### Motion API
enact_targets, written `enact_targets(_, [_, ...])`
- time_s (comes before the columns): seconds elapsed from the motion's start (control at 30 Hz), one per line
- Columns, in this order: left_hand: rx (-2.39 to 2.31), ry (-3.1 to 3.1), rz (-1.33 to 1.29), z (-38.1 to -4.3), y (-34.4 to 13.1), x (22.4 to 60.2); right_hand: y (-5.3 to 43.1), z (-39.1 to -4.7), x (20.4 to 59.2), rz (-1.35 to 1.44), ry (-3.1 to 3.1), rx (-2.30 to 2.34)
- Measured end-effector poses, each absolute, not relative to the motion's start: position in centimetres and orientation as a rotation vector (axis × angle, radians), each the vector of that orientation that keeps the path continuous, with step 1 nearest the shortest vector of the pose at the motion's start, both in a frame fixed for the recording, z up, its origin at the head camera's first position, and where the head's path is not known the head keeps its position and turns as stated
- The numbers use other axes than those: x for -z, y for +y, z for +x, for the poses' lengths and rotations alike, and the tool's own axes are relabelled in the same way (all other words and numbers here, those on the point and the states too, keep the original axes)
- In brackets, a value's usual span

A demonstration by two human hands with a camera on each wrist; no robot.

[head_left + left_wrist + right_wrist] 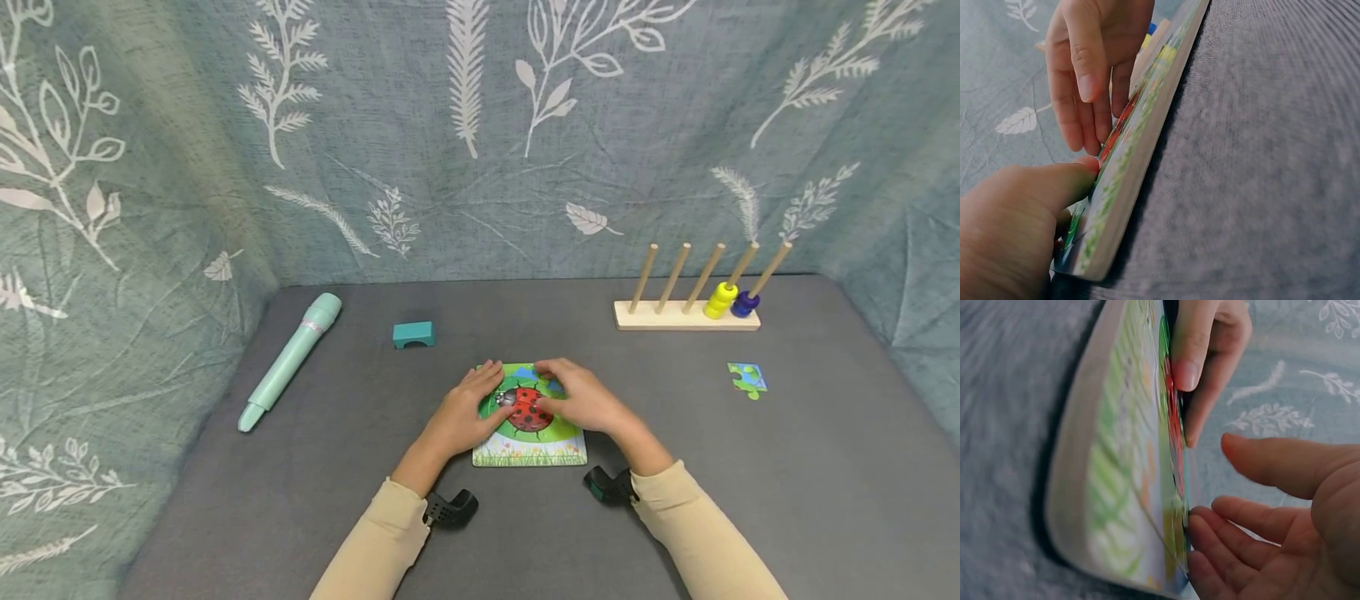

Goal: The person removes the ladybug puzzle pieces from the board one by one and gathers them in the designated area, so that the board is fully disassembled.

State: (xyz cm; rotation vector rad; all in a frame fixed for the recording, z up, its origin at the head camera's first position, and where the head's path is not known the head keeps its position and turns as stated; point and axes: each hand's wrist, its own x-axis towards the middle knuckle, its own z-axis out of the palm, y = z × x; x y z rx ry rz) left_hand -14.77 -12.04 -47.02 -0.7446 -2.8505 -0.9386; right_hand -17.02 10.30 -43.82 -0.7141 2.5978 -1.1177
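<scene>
1. Green ladybug puzzle [528,450] lies mid-table between my left hand [465,412] and right hand [585,398], both loose, fingers unclenched. Well to the right is a piece [747,379], the peg rack [688,320] beyond it.
2. Left wrist: my thumb rests on the puzzle's left side.
3. Right wrist: my fingertips are at its right side, thumb raised.

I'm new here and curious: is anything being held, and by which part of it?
Nothing appears gripped: the ladybug puzzle lies on the table, the left hand and right hand just touching its picture side.
</scene>
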Motion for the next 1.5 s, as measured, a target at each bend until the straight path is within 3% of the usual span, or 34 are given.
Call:
enact_targets(0.77, [0.946,-2.839,-0.729,-14.7,-11.9,46.8,8.3,-16.3,45.1,-0.487,2.725,1.252])
enact_targets(1.5, [0.957,-2.836,-0.718,-14.7,-11.9,46.7,8.4,-16.3,45.3,-0.572,2.762,1.249])
